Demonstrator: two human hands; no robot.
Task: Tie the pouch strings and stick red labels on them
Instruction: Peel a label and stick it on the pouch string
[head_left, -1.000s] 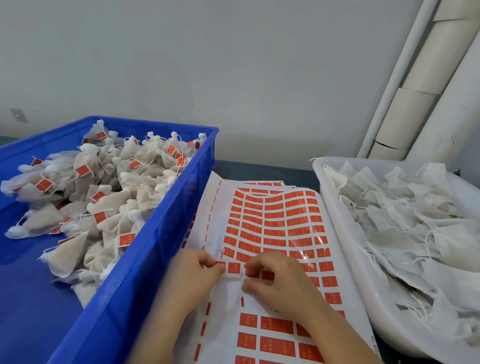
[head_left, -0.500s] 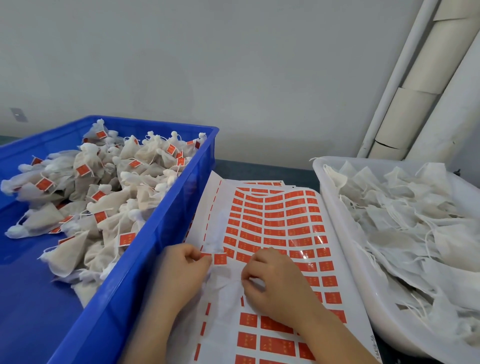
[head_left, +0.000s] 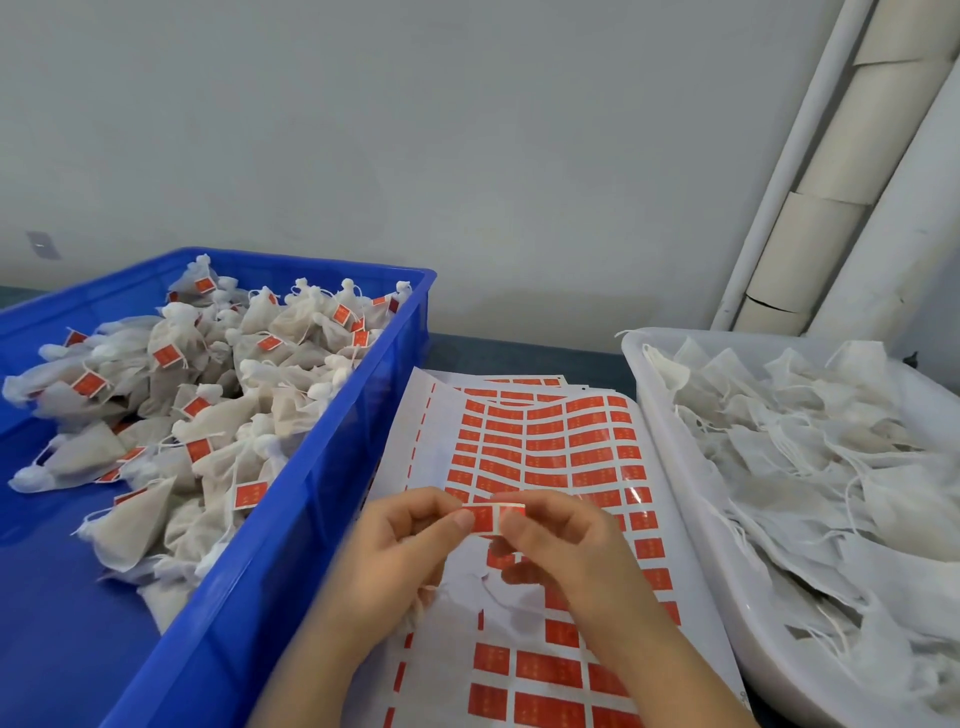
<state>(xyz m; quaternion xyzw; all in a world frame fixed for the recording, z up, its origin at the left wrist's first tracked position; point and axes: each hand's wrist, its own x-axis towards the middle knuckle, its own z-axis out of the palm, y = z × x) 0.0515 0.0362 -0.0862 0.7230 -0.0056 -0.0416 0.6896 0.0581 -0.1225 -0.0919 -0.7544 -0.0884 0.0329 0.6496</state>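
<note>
Nearest me, the left hand (head_left: 400, 551) and the right hand (head_left: 561, 545) each pinch one end of a single red label (head_left: 491, 519), held just above the near half of the sticker sheet (head_left: 545, 452). Something white, probably a pouch (head_left: 488, 592), lies on the sheet under them; I cannot tell whether its string runs through the label. I judge this to be the labelling step. Next, the label must fold over the string with its ends matched. Room is tight: the blue crate (head_left: 291, 525) stands just left of the sheet and the white tub (head_left: 691, 519) just right. Farther off, labelled pouches (head_left: 218, 415) fill the crate and unlabelled pouches (head_left: 831, 467) the tub, towards the counter's far edge.
</note>
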